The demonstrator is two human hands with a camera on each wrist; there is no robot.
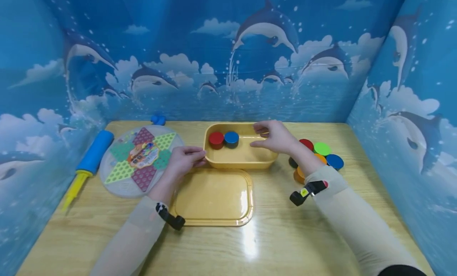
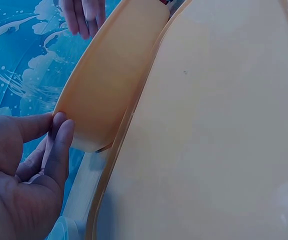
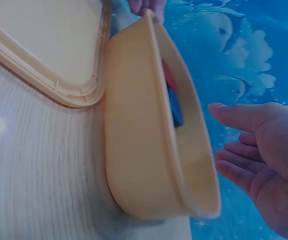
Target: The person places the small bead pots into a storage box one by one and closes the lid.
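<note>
A yellow plastic box stands near the back of the table. Inside it, toward the left, a red round piece and a blue round piece sit side by side. My left hand pinches the box's left rim between thumb and fingers, as the left wrist view also shows. Above the right part of the box is my right hand, its thumb and fingers apart with nothing between them. In the right wrist view that hand is beside the box's far rim.
The box's lid lies in front of it. Several coloured round pieces, among them a blue one and a green one, lie right, partly behind my right forearm. Left are a star-patterned game board, a blue-and-yellow pump and a small blue object.
</note>
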